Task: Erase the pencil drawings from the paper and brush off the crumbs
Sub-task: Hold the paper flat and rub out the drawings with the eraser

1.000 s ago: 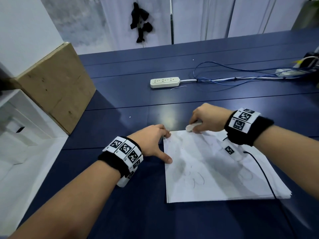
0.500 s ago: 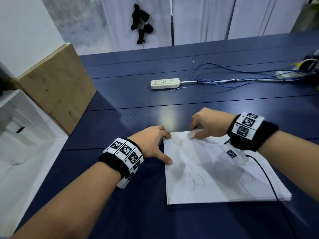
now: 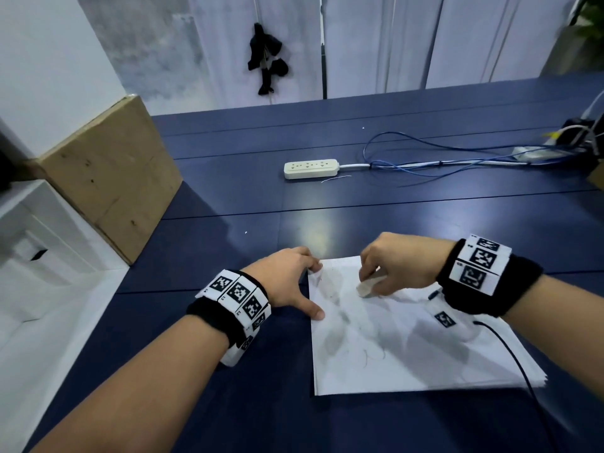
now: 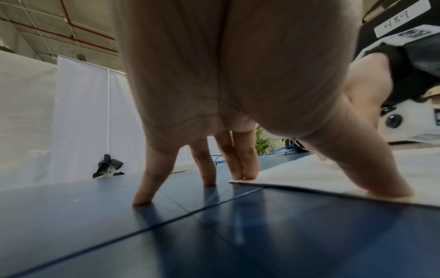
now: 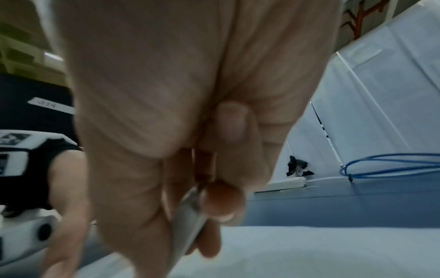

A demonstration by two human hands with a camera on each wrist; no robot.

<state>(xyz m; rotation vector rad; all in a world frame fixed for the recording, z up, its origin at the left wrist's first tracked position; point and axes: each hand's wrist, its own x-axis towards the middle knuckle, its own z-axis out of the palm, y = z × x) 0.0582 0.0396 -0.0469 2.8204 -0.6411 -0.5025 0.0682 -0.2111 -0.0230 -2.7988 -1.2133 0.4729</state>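
From the head view, our right hand [image 3: 397, 268] pinches the small white block eraser [image 3: 367, 285] on the white pencil-smudged paper sheet [image 3: 408, 348] lying on the dark blue table [image 3: 228, 403]. At the left wrist, our left hand [image 4: 238, 94] presses straight fingers [image 4: 247, 165] on its corner. At the right wrist, fingertips [image 5: 221, 203] grip the eraser.

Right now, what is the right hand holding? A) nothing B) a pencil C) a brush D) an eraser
D: the right hand pinches a small white eraser and presses its tip on the paper.
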